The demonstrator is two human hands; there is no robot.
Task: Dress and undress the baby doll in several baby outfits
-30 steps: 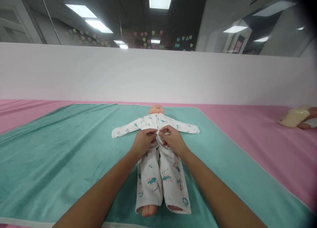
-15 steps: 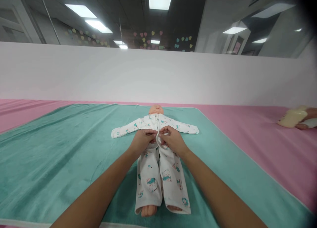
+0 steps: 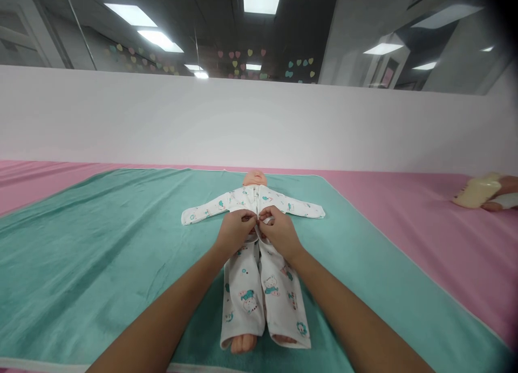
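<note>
A baby doll (image 3: 254,178) lies on its back, its head at the far end, dressed in a white printed baby top (image 3: 243,198) with both sleeves spread. White printed trousers (image 3: 244,297) cover its legs, and one foot (image 3: 243,343) pokes out at the left hem. My left hand (image 3: 237,230) pinches the front edge of the top at the doll's belly. Facing it, my right hand (image 3: 279,230) pinches the other front edge, the fingertips of both hands almost touching. Whatever fastener lies between the fingertips is hidden.
A green towel (image 3: 121,254) lies under the doll, over a pink cloth (image 3: 445,243). On the far right stands part of another doll (image 3: 479,191) in pale yellow. A white wall (image 3: 259,124) with a glass pane above it rises behind.
My hands stay at the belly and their fingertips have drawn slightly closer together on the top's front edges. The doll lies as before.
</note>
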